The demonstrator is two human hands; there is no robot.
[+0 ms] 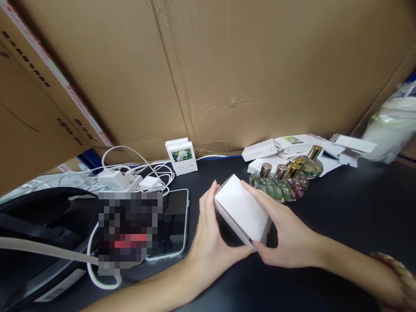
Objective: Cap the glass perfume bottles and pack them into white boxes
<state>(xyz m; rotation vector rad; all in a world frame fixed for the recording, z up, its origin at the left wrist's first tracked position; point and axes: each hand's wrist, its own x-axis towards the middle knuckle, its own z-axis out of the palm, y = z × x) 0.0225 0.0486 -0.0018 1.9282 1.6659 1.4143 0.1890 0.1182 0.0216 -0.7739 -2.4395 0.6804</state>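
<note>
A small white box [244,207] is held tilted above the black table between my two hands. My left hand [208,236] grips its left side, fingers at the far corner and thumb at the near end. Along the right side, my right hand [286,234] has its fingers at the far edge and its thumb at the near corner. Just beyond the right hand stand several glass perfume bottles [282,188] with gold and bronze caps. What the box contains cannot be seen.
A white box with a flower picture [182,157] stands at the back. Flattened white boxes [289,145] lie behind the bottles. To the left are a phone [170,223], white cables with a power strip [115,180], and a black bag [48,221]. A bagged cup [393,125] is far right.
</note>
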